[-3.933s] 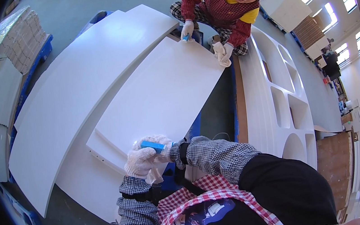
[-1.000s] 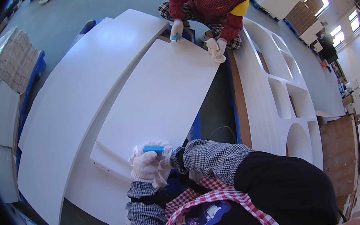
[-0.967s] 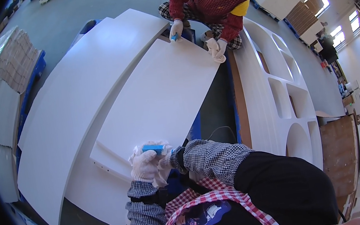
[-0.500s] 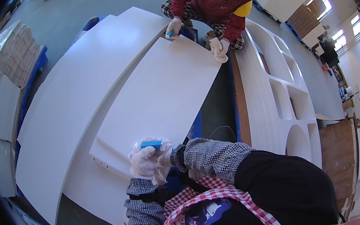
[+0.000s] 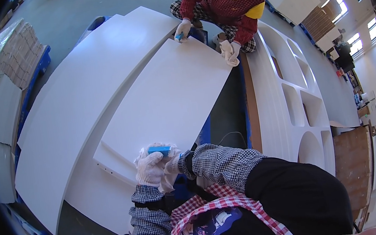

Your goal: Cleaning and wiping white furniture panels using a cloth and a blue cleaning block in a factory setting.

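Observation:
Both my hands wear white knitted gloves and sit close together at the near edge of a white panel (image 5: 165,92). A small blue rectangular block (image 5: 159,150) is gripped in my left hand (image 5: 149,169), its thumb across the near side. White cloth (image 5: 144,152) bunches around the block. Just to the right, my right hand (image 5: 171,165) is curled against the left; its fingers are mostly hidden, and I cannot make out what they hold. Beneath the panel's near end lies a narrow curved white piece (image 5: 115,162) with small holes along its edge.
A co-worker (image 5: 234,2) crouches at the panel's far end, one gloved hand with a blue object (image 5: 180,37), the other with white cloth (image 5: 229,54). Large white boards (image 5: 84,83) lie left. A white frame with openings (image 5: 290,85) stands right. Stacked panels (image 5: 13,55) stand far left.
The co-worker's head has lifted a little, and the hand with the blue object has shifted slightly. My hands and the blue block stay nearly in place.

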Available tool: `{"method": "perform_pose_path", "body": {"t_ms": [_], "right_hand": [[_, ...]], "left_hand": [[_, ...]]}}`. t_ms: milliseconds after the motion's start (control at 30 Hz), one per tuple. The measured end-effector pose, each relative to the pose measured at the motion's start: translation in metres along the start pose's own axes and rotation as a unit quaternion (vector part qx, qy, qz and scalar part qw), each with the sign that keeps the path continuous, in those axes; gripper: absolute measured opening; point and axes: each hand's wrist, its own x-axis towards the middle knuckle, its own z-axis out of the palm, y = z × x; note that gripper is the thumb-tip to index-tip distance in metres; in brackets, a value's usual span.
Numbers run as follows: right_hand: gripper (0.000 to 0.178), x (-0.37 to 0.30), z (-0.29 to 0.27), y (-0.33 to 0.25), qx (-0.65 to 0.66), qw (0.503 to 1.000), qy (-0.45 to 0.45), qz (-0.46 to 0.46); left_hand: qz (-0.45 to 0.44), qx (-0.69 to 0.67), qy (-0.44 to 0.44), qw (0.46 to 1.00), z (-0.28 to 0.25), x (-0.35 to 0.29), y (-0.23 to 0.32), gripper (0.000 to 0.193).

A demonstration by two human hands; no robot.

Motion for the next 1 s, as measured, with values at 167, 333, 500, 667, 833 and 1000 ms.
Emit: {"method": "perform_pose_path", "body": {"t_ms": [167,333,500,667,833,1000], "right_hand": [[0.044,-0.001,0.062,-0.006,0.025,0.998,-0.043,-0.045],[0.046,0.027,0.001,0.066,0.018,0.999,0.042,-0.021],[0.048,0.026,0.077,0.044,0.061,0.996,-0.022,-0.057],[0.051,0.045,0.06,0.092,0.052,0.997,0.004,-0.06],[0.046,0.083,0.059,0.14,-0.107,0.99,0.041,-0.076],[0.043,0.063,0.086,0.109,-0.067,0.993,-0.01,-0.092]], "left_hand": [[0.246,-0.13,-0.047,0.959,-0.239,-0.017,-0.055,0.047],[-0.027,0.003,-0.01,1.0,0.018,0.015,-0.008,0.045],[0.141,-0.155,0.052,0.976,-0.237,-0.013,-0.054,0.041],[0.171,-0.062,0.026,0.983,-0.193,0.046,-0.092,0.037],[0.121,-0.039,0.088,0.988,-0.141,0.055,-0.08,0.037],[0.142,0.004,0.091,0.986,-0.171,0.037,-0.072,0.037]]}}
